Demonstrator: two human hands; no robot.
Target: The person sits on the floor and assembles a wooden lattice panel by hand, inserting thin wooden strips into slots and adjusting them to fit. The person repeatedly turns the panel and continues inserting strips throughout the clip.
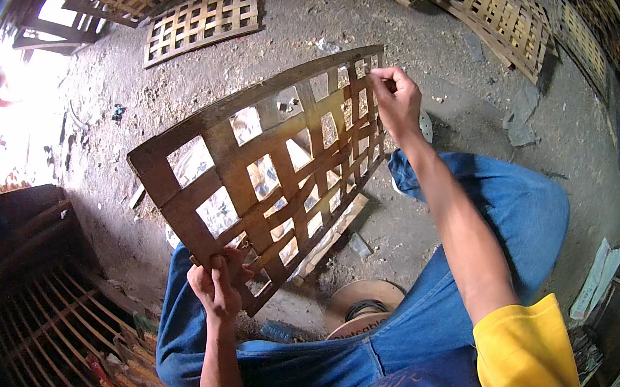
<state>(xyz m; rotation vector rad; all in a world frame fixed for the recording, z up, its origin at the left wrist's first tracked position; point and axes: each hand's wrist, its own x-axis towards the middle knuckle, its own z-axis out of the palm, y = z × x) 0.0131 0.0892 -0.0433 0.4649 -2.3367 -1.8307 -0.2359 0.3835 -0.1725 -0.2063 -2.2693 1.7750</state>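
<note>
A woven bamboo lattice panel (224, 148) is held up tilted in front of me, framed by flat wooden strips. My left hand (221, 286) grips its near left edge, fingers closed around the frame. At the far right end, my right hand (398, 101) is closed in a pinch at the panel's edge. Any small piece between those fingertips is too hidden to make out. Through the square openings, light-coloured material shows on the floor behind the panel.
A wooden spool (337, 308) with dark coiled wire sits between my legs. Another lattice panel (200, 21) lies on the floor ahead. More panels (501, 19) are stacked far right. A slatted bamboo piece (48, 326) stands at left. Debris covers the concrete floor (463, 117).
</note>
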